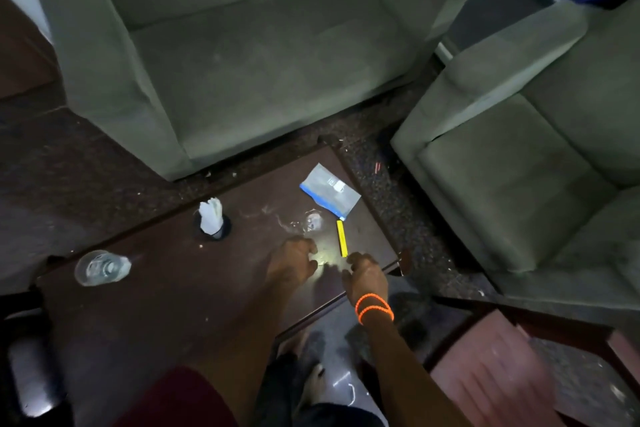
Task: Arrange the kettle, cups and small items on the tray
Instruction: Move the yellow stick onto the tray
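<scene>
My left hand (pixel 294 263) and my right hand (pixel 367 274), which wears orange bands at the wrist, hover close together over the right end of a dark wooden table (pixel 166 305). Both have bent, parted fingers, and I see nothing held in either. A bright glare lies on the wood between them. A thin yellow sachet (pixel 341 237) lies just beyond my right fingertips. Past it are an upright clear glass (pixel 313 222) and a zip bag with a blue edge (pixel 329 192). A dark cup holding white paper (pixel 211 222) stands mid-table. Another clear cup (pixel 100 269) lies on its side at the left.
A grey-green armchair (pixel 242 62) stands behind the table and a second one (pixel 519 166) to the right. A dark shiny metal vessel (pixel 31 374) sits at the lower left edge, blurred. A reddish wooden surface (pixel 502 374) is at the lower right, and carpet surrounds the table.
</scene>
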